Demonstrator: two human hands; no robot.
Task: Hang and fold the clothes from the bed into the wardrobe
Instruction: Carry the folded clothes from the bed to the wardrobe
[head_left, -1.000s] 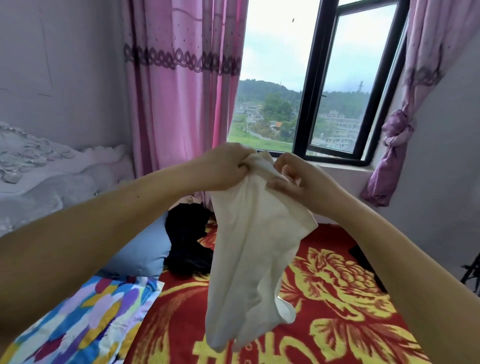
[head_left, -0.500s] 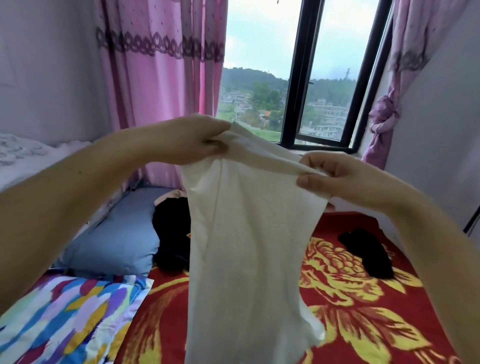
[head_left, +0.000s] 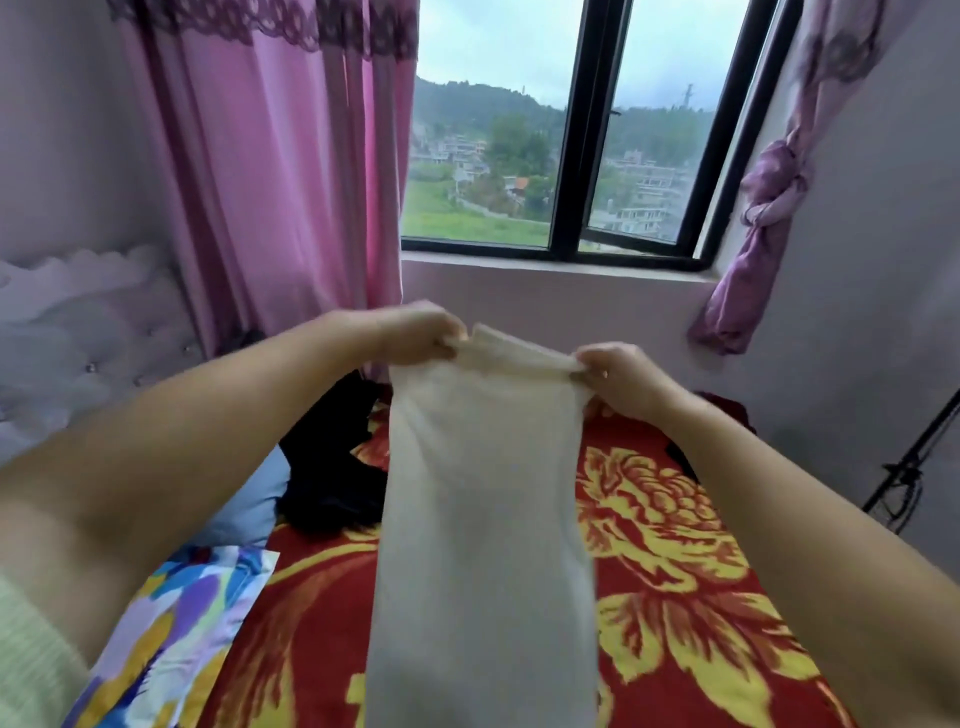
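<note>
Left hand (head_left: 415, 338) and right hand (head_left: 618, 376), each pinching one top corner of a cream garment (head_left: 483, 519), fingers and thumb curled onto the cloth. The garment's upper edge is stretched nearly taut between the two hands; the rest hangs straight down below them in one long panel, over the bed and clear of it as far as can be seen; its lower end runs out of view. Judged from the drape, the fabric is thin, light and limp, with no stiffness of its own: it will keep a shape only where held or laid flat. The two top corners appear the sound places to grip; a single central hold would probably let it bunch. Below and beyond the left hand, a dark garment (head_left: 332, 467) lies heaped on the red floral blanket (head_left: 675, 571), against a blue pillow (head_left: 249, 504). Beyond both hands, window (head_left: 597, 130) and pink curtain (head_left: 291, 182). The wardrobe is not in view.
</note>
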